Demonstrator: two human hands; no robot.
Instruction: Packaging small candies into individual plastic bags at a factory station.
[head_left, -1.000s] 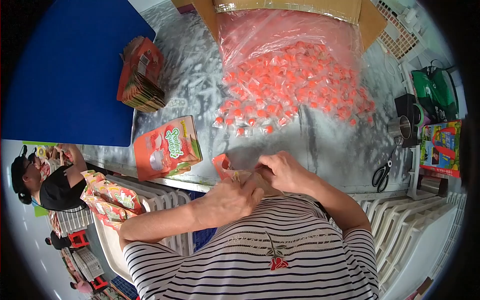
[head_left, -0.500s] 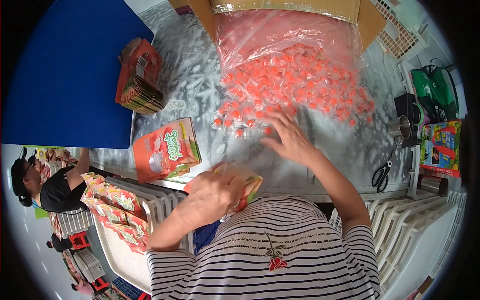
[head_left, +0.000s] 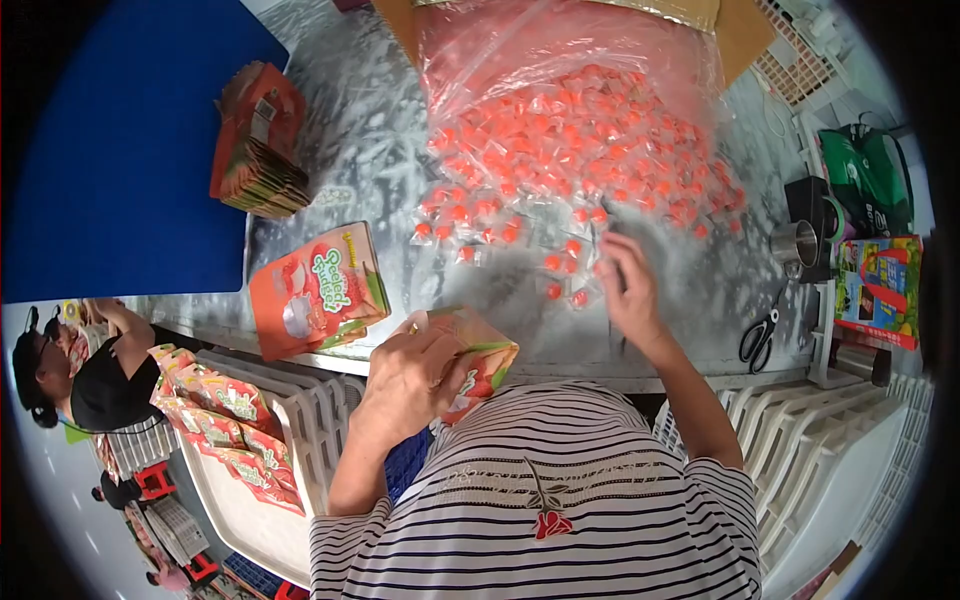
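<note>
Head view: left hand (head_left: 405,375) holds pouch (head_left: 478,358); right fingers (head_left: 612,252) touching candies (head_left: 575,296).

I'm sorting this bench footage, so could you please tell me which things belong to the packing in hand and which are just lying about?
In use:
- left hand holding an open pouch
- right hand at the loose wrapped orange sweets
- big clear bag of sweets

Lying about:
- scissors
- metal cup
- flat pouch
- stack of pouches
- green bag
</note>
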